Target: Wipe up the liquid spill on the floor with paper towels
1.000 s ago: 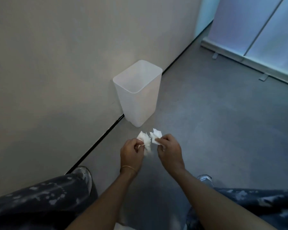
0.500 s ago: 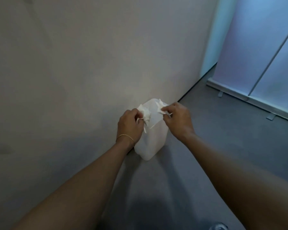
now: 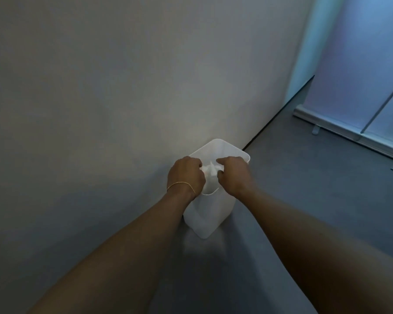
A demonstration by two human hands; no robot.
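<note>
Both hands, left hand (image 3: 186,175) and right hand (image 3: 233,175), pinch crumpled paper towels (image 3: 210,171) right over the bin (image 3: 213,214). Guessing it's so they drop straight in.

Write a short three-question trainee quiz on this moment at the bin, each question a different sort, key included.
1. True or false: both hands are over the open white bin.
2. The crumpled paper towel is: A) on the floor, B) held between the left hand and right hand, C) already at the bin's bottom.
3. Fill in: the bin stands against the ____.

Key: 1 true; 2 B; 3 wall.
</note>
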